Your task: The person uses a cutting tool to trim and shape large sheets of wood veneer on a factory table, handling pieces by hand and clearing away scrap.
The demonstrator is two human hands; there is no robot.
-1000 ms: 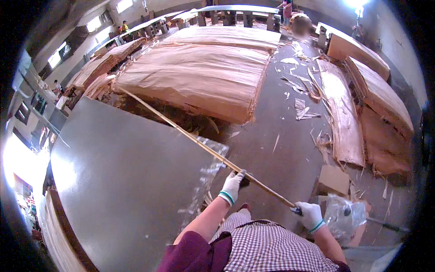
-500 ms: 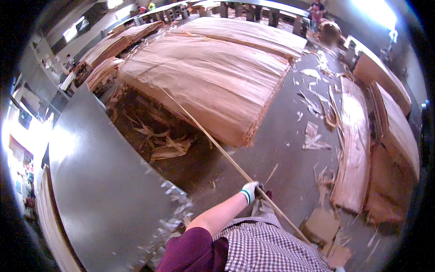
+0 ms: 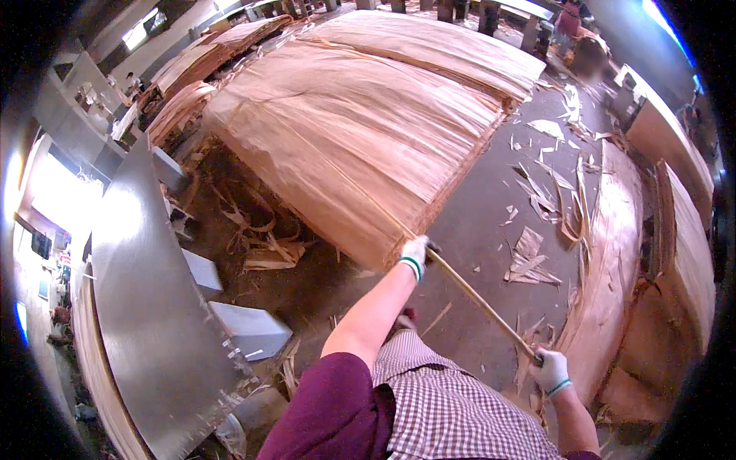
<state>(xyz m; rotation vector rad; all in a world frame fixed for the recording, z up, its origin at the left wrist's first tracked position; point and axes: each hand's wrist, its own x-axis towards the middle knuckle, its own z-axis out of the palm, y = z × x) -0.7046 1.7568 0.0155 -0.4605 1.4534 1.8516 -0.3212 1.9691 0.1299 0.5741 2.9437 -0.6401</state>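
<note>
A long thin wooden pole (image 3: 481, 302) slants from my lower right up across a big stack of pale reddish wood veneer sheets (image 3: 330, 130). My left hand (image 3: 415, 251), in a white glove with a green cuff band, is closed round the pole close to the stack's near corner. Lower and to the right, my right hand (image 3: 551, 372), gloved the same way, grips the pole near its near end. Over the sheets lies the far part of the pole; its tip is hard to make out against the wood.
A grey metal sheet-topped table (image 3: 153, 307) runs along the left, with pale block-like supports (image 3: 249, 330) beside it. Veneer scraps (image 3: 533, 257) litter the floor. More veneer stacks (image 3: 686, 253) stand at the right. A person (image 3: 569, 23) is at the far right.
My right hand has come up from the lower edge and now holds the pole's near end. My left hand has moved slightly up and forward; the pole reaches farther over the stack.
</note>
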